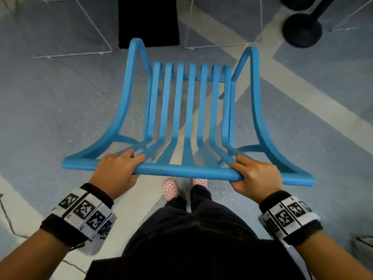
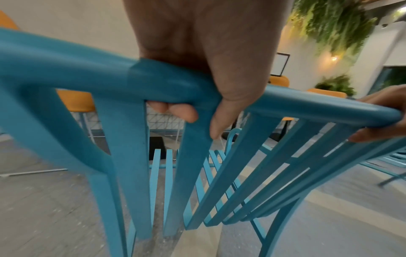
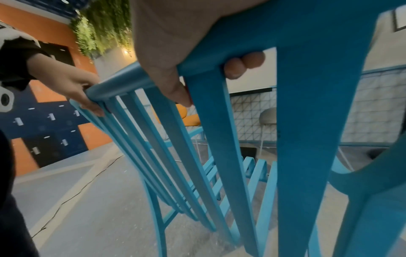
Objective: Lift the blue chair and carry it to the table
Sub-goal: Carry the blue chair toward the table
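A blue slatted chair [image 1: 189,110] fills the middle of the head view, its seat pointing away from me. My left hand [image 1: 119,170] grips the top rail of the backrest left of centre, fingers curled over and under it. My right hand [image 1: 254,174] grips the same rail near its right end. In the left wrist view my left hand [image 2: 197,83] wraps the rail, fingertips [image 2: 175,111] showing beneath it between two slats. The right wrist view shows my right hand [image 3: 175,52] round the rail of the chair [image 3: 219,139]. Whether the chair's legs touch the floor I cannot tell.
White wire-frame chair or table legs [image 1: 80,37] and a black mat [image 1: 148,21] lie ahead on the grey floor. A black round pedestal base [image 1: 301,30] stands at the far right. My pink dotted shoes [image 1: 170,187] are just behind the chair. Orange seats [image 2: 75,102] stand further off.
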